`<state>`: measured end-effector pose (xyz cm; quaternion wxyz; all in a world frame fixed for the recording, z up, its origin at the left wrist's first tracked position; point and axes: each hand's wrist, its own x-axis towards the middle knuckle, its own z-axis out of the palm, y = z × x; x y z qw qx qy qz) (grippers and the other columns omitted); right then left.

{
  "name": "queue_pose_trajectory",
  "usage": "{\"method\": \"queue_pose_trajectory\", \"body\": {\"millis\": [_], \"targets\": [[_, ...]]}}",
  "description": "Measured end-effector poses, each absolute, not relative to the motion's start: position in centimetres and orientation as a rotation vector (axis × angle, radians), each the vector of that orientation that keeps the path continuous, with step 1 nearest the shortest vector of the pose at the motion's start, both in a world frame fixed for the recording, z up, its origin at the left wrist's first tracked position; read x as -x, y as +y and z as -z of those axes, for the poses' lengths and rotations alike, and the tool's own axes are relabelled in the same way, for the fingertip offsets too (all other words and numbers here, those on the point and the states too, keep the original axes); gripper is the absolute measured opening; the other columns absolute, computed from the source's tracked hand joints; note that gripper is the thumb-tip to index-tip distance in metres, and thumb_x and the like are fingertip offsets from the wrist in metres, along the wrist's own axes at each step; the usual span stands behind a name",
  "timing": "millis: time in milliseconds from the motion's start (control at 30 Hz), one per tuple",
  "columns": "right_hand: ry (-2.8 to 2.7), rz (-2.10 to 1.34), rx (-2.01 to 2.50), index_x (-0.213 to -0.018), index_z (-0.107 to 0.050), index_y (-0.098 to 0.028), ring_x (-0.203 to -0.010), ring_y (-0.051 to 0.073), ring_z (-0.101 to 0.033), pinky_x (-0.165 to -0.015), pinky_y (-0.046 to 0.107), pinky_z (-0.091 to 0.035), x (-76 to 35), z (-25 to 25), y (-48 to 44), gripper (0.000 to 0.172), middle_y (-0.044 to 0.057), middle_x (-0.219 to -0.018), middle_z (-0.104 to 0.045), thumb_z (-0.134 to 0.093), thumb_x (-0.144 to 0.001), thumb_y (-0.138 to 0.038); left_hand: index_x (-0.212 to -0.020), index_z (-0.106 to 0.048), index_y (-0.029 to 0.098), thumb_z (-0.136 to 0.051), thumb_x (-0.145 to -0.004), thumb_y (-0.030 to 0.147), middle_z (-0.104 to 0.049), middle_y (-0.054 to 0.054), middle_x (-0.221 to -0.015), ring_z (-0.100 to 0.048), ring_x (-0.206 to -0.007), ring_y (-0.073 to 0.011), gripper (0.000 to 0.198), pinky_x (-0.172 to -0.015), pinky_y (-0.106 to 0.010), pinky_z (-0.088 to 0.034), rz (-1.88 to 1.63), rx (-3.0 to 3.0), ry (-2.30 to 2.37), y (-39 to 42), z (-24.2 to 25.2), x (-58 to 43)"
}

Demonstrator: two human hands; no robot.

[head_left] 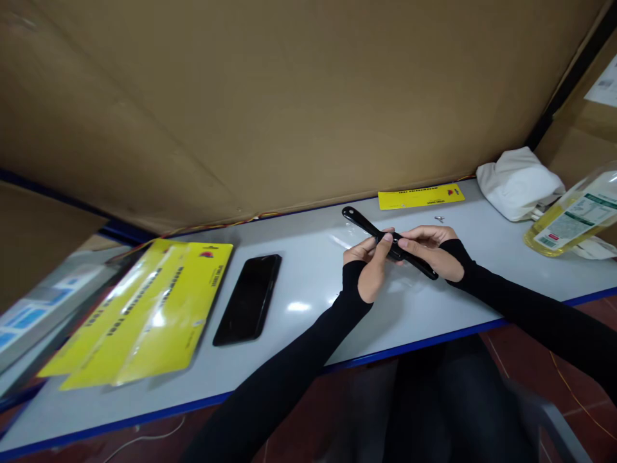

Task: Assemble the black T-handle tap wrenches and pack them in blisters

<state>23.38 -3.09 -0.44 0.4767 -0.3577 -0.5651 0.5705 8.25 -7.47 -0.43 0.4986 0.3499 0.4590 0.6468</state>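
A black spokeshave (pixel 362 222) with two long handles is held slantwise just above the table, one handle pointing up-left and the other down-right. My left hand (pixel 371 262) is closed on its middle part, with the thumb on top. From the other side my right hand (pixel 432 249) grips the middle as well, its thumb close to the left one. The fingers hide most of the centre of the tool. Beyond my right hand, small metal pieces (pixel 439 219) lie on the table. Clear plastic (pixel 340 242) lies partly beneath the tool.
On the grey table (pixel 299 347) a black phone (pixel 248 299) lies left of my hands. Yellow tool cards (pixel 168 315) overlap farther left, beside a box (pixel 53 302). Another yellow card (pixel 419 197) lies behind. White cloth (pixel 518 183) and a bottle of yellow liquid (pixel 569 222) stand right.
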Motion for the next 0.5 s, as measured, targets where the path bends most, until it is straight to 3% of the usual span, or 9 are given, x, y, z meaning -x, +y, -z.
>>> {"method": "queue_pose_trajectory", "body": {"millis": [300,500], "targets": [[-1.35,-1.384,0.903,-0.078,-0.085,-0.023,-0.078,0.023,-0.077,-0.077,0.04,-0.066,-23.33,0.05,-3.56,0.04,0.006,-0.083,-0.082,-0.096,-0.061,-0.058,-0.094,-0.083,0.012,-0.094,-0.069,0.05,-0.077,-0.005,-0.07,-0.07,-0.053,-0.017,0.047,-0.054,-0.029,-0.061,-1.552,-0.861,1.158,-7.75,-0.49,-8.35],[-1.348,-1.423,0.933,-0.083,-0.086,-0.023,-0.081,0.023,-0.079,-0.077,0.041,-0.067,-23.56,-0.05,-3.6,0.041,0.007,-0.092,-0.084,-0.097,-0.061,-0.057,-0.091,-0.084,0.012,-0.093,-0.073,0.047,-0.081,-0.009,-0.09,-0.071,-0.06,-0.0161,0.04,-0.058,-0.032,-0.065,-1.604,-0.854,1.161,-7.88,-0.07,-8.48]]}}
